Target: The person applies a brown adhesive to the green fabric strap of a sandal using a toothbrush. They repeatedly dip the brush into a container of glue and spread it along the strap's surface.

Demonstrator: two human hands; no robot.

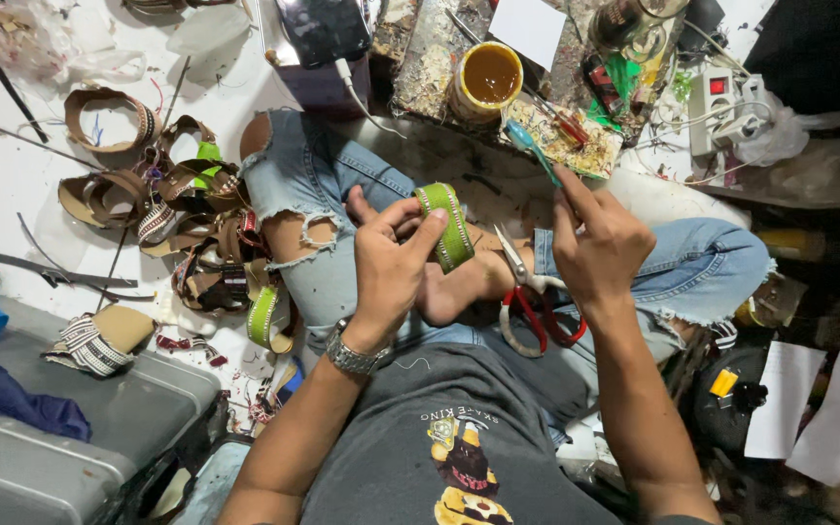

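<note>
Green strap piece [447, 226]: a short band of bright green material with pale beaded edges, curved into a loop, held up over the person's lap near the middle of the view.
Left hand [391, 264]: fingers curled and pinching the green strap piece between thumb and fingertips; a metal wristwatch [354, 356] sits on this wrist.
Right hand [597, 243]: fingers pressed together around the handle of a teal brush [529, 146], whose tip points up and away toward the board above; it is just beside the strap but not touching it.
Scissors [532, 306]: red-handled, lying on the person's lap between the two hands, blades pointing up toward the strap.
Person: seated cross-legged on the floor in torn blue jeans and a dark grey printed T-shirt, one bare foot showing under the left hand.
Glue tin [487, 80]: an open round can of amber liquid, standing on a stained work board [430, 58] beyond the knees.
Screwdrivers [568, 124]: red-handled tools lying on the same board, to the right of the tin.
Pile of straps [192, 233]: brown, striped and green sandal straps heaped on the white floor to the left of the knee.
Power strip [721, 107]: white, with a red switch, at the upper right among cables.
Grey case [70, 428]: a plastic box at the lower left with blue cloth on it.
Paper sheets [809, 408]: white, lying at the lower right.
</note>
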